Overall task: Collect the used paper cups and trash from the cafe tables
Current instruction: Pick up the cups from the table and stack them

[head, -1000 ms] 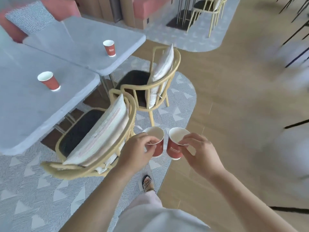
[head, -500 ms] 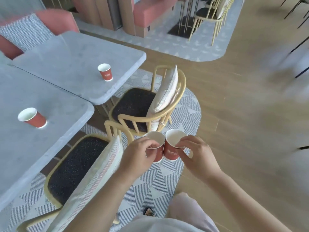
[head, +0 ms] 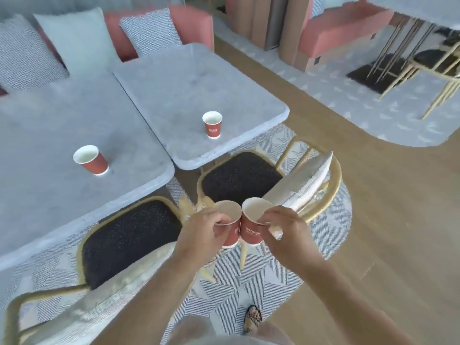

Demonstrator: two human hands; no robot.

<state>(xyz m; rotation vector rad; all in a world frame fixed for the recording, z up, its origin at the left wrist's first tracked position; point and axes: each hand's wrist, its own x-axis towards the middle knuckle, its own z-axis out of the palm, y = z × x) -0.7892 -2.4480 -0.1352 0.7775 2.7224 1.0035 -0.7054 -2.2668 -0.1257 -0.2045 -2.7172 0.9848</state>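
The white print on the red paper cups is too blurred to read. The left hand [head: 206,227] has its fingers curled round the first cup [head: 227,210] at the rim. The right hand [head: 283,232] pinches the second cup [head: 251,232] the same way. The two cups touch above a chair [head: 239,178]. The third cup [head: 90,160] stands on the near table [head: 49,207] and the fourth cup [head: 212,124] on the far table [head: 199,78], over a patterned rug [head: 273,275] and wood floor [head: 388,220].

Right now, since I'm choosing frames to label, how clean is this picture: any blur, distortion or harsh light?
Head view: motion blur smears the nearest chair's cushion and the farther chair's cushion. Head view again: the right table's cup and the left table's cup look fairly crisp, the wide lens bows the table edge, and the light is soft with faint shadows.
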